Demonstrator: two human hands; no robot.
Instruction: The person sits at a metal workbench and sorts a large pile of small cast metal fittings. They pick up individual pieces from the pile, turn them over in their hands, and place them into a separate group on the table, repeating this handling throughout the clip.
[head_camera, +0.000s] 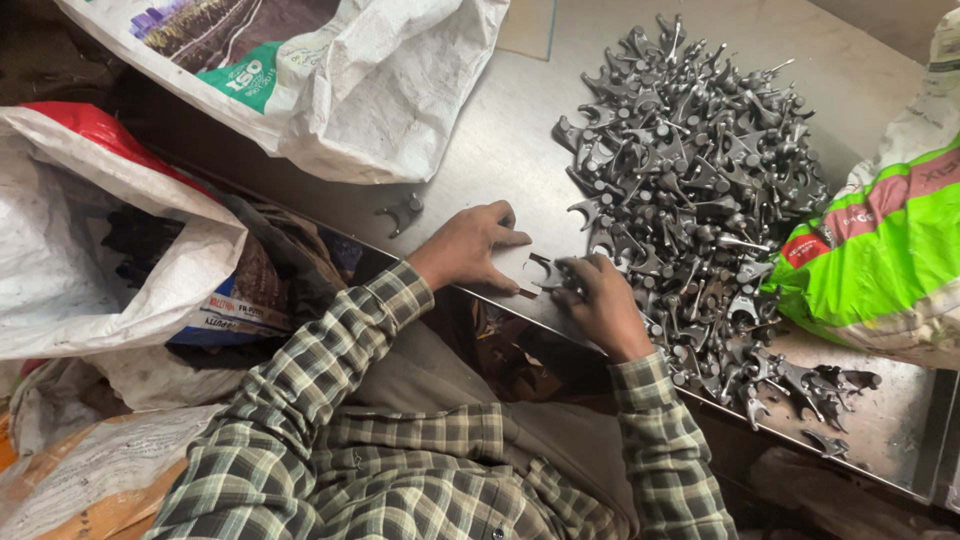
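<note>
Steel surface is carrying a big heap of forked metal parts, sacks crowding around. Left hand is lying flat, fingers spread, gripping nothing. Right hand is curling loosely over one forked part at the heap's near edge, between both hands, nearer the right.

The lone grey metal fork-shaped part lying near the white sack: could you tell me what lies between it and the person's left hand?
In the head view, only bare steel tabletop separates the lone grey fork-shaped part from the left hand.
</note>
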